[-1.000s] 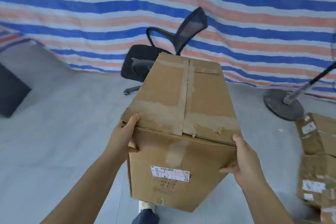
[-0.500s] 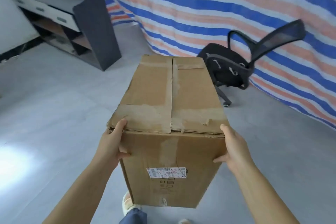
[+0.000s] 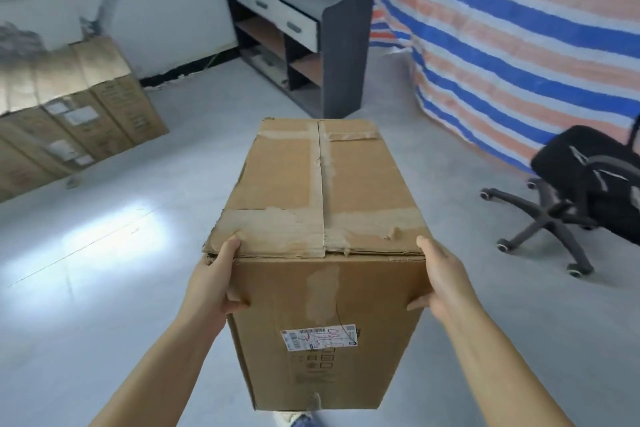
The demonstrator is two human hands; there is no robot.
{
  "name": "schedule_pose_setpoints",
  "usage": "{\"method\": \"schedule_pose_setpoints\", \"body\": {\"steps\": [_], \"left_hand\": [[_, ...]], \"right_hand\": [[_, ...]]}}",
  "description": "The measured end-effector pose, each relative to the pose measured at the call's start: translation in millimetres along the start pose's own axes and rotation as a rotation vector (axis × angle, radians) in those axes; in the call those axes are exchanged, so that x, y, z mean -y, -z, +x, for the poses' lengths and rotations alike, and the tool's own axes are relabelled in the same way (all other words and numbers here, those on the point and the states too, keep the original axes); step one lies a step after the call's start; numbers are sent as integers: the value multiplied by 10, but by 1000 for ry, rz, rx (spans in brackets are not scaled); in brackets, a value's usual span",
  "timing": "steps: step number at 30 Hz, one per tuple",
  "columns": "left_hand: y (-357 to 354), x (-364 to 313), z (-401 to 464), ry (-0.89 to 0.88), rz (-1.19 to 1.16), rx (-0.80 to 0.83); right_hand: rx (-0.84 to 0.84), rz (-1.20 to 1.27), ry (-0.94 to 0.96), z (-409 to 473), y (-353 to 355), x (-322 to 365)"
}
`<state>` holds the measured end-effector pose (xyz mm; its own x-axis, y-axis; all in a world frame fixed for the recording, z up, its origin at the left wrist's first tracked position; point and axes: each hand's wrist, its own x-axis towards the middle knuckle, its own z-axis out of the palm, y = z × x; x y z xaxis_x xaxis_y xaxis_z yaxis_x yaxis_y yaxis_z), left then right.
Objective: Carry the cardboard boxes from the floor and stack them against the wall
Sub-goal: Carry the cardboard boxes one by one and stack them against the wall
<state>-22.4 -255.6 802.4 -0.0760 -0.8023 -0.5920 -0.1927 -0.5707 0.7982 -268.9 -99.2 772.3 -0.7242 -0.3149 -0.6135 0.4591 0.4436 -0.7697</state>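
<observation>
Swung leftward, the view now shows stacked boxes (image 3: 69, 114) by the wall; left hand (image 3: 213, 282) and right hand (image 3: 441, 279) clamp the box (image 3: 322, 218), fingers hidden.

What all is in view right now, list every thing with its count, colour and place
brown taped cardboard box: one, brown, held at centre off the floor, white barcode label on its near face
stacked cardboard boxes: several, exact count unclear, brown, at left against the white wall
dark shelf unit with pale drawers: one, dark grey, far centre by the wall
striped tarpaulin: one, blue, orange and white, right
black office chair: one, right edge
grey floor: one, below
left hand: one, grips the box's left near edge
right hand: one, grips its right near edge
</observation>
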Motion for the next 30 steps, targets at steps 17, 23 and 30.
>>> {"method": "schedule_pose_setpoints", "body": {"steps": [17,23,30], "left_hand": [[1736,-1152,1516,-61,-263,-320],[1778,-1735,2498,-52,-348,-364],[1661,-2663,3577,-21,-387,-389]], "right_hand": [[333,-176,112,155,-3126,1195],[400,-207,116,761,-4159,1773],[401,-266,95,1408,-5167,2707]]}}
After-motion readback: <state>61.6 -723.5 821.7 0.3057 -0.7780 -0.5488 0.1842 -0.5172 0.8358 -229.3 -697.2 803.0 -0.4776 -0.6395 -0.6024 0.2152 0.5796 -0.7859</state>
